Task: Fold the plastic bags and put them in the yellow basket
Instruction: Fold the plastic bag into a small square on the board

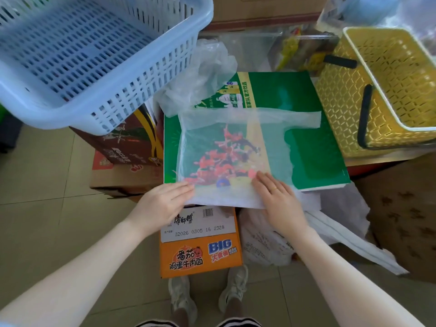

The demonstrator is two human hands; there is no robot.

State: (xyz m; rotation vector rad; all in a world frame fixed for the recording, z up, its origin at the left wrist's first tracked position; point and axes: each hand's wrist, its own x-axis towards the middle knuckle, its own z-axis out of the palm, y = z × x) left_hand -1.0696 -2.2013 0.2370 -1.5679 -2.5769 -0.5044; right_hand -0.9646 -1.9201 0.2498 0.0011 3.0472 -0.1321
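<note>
A thin translucent white plastic bag [226,147] lies spread flat on a green box [311,149], one handle stretched out to the right. My left hand [165,199] presses its near left corner with flat fingers. My right hand [276,197] lies flat on its near right edge. The yellow basket [349,95] stands at the right, tilted toward me, with black handles. A crumpled clear bag [207,67] sits behind the green box. More white bags [330,218] lie in a heap at the lower right.
A large blue basket [70,55] rests on brown cartons at the upper left. An orange noodle carton [200,258] stands under the green box. A cardboard box [405,213] is at the right. Tiled floor and my shoes [207,293] show below.
</note>
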